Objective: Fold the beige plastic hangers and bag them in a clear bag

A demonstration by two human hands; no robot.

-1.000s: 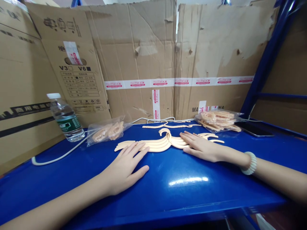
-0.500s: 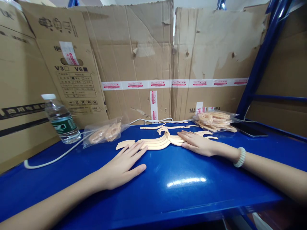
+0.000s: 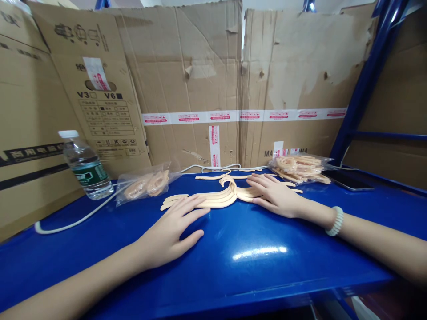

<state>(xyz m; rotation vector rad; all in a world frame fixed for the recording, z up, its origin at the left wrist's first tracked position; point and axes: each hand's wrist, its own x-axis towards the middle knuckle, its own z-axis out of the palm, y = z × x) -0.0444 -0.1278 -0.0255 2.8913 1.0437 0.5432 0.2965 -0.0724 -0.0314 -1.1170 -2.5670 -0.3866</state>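
A small stack of peach plastic hangers (image 3: 218,198) lies flat on the blue table (image 3: 253,253), hooks pointing away from me. My left hand (image 3: 173,229) rests palm down with fingers stretched out, its fingertips on the left arm of the stack. My right hand (image 3: 275,195) lies flat and open on the stack's right arm; a pale bead bracelet (image 3: 334,221) circles that wrist. One more single hanger (image 3: 216,175) lies behind the stack.
A water bottle (image 3: 85,166) stands at the left. A clear bag of peach parts (image 3: 147,182) lies beside it, another bag (image 3: 300,168) at the back right. A white cable (image 3: 83,215) runs along the table. A dark phone (image 3: 353,181) sits far right. Cardboard walls (image 3: 200,84) enclose the back.
My right hand has slid a little further onto the hangers. My left hand's fingers have lifted slightly and spread. The view has shifted a bit.
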